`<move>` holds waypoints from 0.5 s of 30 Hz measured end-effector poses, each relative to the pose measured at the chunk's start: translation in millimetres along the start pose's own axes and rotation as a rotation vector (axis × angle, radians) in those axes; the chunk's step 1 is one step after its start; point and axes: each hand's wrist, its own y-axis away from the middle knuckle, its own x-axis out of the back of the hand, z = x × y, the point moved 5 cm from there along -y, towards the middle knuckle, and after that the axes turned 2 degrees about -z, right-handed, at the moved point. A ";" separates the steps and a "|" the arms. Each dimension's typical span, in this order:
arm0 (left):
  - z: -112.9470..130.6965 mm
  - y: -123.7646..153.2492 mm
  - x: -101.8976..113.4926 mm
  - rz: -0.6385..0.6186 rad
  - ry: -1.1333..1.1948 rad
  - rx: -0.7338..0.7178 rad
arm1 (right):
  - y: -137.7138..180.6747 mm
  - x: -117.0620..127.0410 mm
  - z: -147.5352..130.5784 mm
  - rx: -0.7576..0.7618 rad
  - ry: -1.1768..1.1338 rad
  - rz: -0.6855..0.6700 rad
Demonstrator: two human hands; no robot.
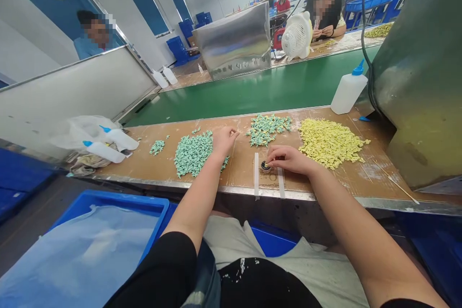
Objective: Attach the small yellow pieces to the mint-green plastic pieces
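Note:
My left hand [224, 140] is closed in a pinch above the table, beside a pile of small mint-green pieces [193, 154]. Whatever its fingertips hold is too small to make out. My right hand [287, 159] pinches a small yellow piece [266, 164] over a little round cup [265, 169] with a dark inside. Two white tape strips [256, 178] run down the table on either side of the cup. Beyond the hands lies a mixed heap of green and yellow pieces [265, 129]. A large yellow heap [328, 142] spreads to the right.
A green conveyor belt [231, 98] runs behind the cardboard-covered table [155, 171]. White squeeze bottles [104, 152] lie at left; another bottle [348, 90] stands at right. Thin sticks [400, 187] lie near a metal panel [418, 106]. A blue crate [126, 197] sits below left. Other people sit beyond.

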 end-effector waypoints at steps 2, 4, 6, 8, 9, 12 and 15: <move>16.0 2.9 -9.0 0.027 0.330 -0.013 | 1.0 -0.6 -2.1 0.010 0.042 -0.012; 32.8 5.8 -24.5 -0.005 0.656 -0.022 | 2.2 -1.0 -4.8 0.024 0.091 -0.019; 48.2 8.5 -40.7 -0.042 0.902 -0.039 | 3.3 -0.8 -7.7 0.043 0.135 -0.015; 57.8 11.3 -53.8 -0.047 1.053 -0.036 | 4.0 -0.3 -9.9 0.061 0.170 -0.004; 59.9 12.6 -58.8 -0.037 1.103 -0.018 | 4.2 -0.2 -10.6 0.067 0.188 -0.002; 60.2 16.2 -68.8 -0.035 1.203 0.049 | 4.5 -1.7 -10.7 0.074 0.232 -0.020; 60.0 17.4 -70.4 -0.050 1.253 0.028 | 4.8 -3.4 -10.0 0.081 0.255 -0.035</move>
